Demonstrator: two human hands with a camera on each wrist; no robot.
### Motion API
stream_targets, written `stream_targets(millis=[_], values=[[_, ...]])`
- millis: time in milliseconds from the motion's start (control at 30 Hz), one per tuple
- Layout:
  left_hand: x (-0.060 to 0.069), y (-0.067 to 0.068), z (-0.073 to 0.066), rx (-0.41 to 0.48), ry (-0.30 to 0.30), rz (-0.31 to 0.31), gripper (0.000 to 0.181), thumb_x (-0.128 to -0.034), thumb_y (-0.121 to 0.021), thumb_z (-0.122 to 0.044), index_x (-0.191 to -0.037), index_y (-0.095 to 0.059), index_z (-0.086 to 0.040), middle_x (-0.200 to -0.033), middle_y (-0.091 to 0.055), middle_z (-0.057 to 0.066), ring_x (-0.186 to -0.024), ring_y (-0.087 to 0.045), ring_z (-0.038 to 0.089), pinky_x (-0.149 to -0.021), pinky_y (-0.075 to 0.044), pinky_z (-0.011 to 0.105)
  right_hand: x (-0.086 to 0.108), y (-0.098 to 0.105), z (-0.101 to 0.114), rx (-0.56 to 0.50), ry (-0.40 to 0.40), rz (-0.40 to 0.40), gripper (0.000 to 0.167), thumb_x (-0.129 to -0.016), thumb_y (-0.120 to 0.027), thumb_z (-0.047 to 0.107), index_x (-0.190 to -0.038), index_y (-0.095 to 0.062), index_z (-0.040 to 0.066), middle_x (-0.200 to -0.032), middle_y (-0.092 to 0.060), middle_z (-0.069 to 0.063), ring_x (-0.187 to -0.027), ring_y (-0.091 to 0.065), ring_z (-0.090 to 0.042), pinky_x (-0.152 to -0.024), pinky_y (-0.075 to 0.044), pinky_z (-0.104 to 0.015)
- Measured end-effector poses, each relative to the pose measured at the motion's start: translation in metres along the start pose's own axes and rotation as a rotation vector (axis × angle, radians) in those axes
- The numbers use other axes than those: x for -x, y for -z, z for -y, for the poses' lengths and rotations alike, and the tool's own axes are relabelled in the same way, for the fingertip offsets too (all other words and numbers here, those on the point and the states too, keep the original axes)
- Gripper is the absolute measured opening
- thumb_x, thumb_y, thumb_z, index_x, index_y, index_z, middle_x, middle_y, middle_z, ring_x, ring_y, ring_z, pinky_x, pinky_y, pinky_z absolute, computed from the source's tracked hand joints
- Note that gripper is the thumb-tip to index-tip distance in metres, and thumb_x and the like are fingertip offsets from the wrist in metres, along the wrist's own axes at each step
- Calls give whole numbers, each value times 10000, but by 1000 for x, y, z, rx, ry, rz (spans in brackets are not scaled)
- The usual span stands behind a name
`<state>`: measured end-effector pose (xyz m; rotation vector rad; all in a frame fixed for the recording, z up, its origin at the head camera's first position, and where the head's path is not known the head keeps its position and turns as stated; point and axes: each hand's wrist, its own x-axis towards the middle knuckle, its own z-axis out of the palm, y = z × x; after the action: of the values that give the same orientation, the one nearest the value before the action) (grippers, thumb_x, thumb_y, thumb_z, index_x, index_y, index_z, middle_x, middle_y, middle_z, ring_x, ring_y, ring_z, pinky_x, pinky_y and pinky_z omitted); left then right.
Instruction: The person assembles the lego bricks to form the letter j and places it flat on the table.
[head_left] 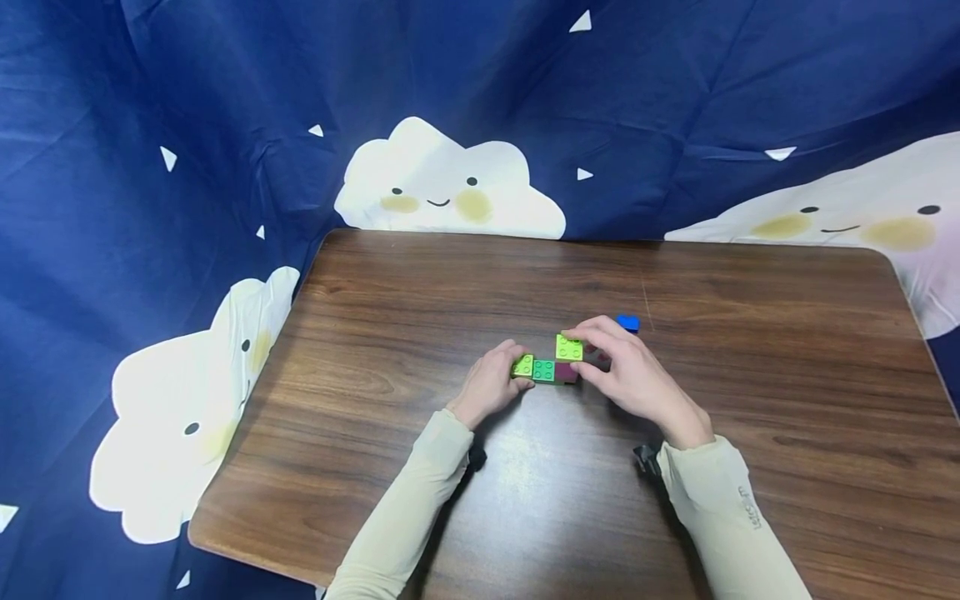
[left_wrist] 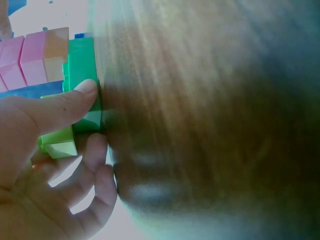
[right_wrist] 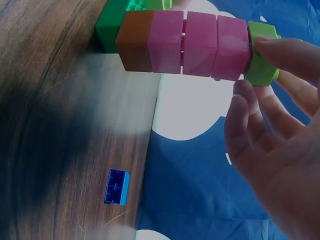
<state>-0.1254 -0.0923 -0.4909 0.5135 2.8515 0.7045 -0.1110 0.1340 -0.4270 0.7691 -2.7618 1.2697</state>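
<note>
My left hand (head_left: 489,385) grips the base of a toy-brick build, its thumb across the side of a long green brick (left_wrist: 82,62). A lime brick (left_wrist: 61,142) sits on that base beside the fingers. From the other end of the base rises a column: a brown brick (right_wrist: 136,41), then three pink bricks (right_wrist: 201,44). At the column's top my right hand (head_left: 637,375) pinches a second lime brick (right_wrist: 262,52) between thumb and fingers. This brick rests against the uppermost pink one; whether it is fully pressed on, I cannot tell.
A loose blue brick (head_left: 627,323) lies on the wooden table (head_left: 420,292) beyond the right hand, its hollow side showing in the right wrist view. A dark blue curtain (head_left: 247,75) with white clouds hangs behind the table's back and left edges.
</note>
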Motion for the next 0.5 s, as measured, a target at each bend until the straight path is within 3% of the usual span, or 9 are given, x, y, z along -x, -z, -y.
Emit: stream_targets(millis=[267,500], values=[[-2,-2,0,12,-10,-1,359,-800,-773,-244,-1126,-656,-150,-942,-561,-43,-757,-521,95,-645,-438,237,-2,2,-1,4,-9,-8,416,-821,-741,44,-1223,-650,103,-1142,-616,-21,-917,-580,-151,-760,-491,-321],[-3,1,-1,11,-11,10,365,-791,-783,-232,-1123,-659,-142,-949,-571,-32,-764,-521,105,-660,-446,250,-9,5,4,43,-23,41,405,-812,-760,85,-1206,-668,105,-1087,-637,-5,-904,-592,-161,-746,-493,-311]])
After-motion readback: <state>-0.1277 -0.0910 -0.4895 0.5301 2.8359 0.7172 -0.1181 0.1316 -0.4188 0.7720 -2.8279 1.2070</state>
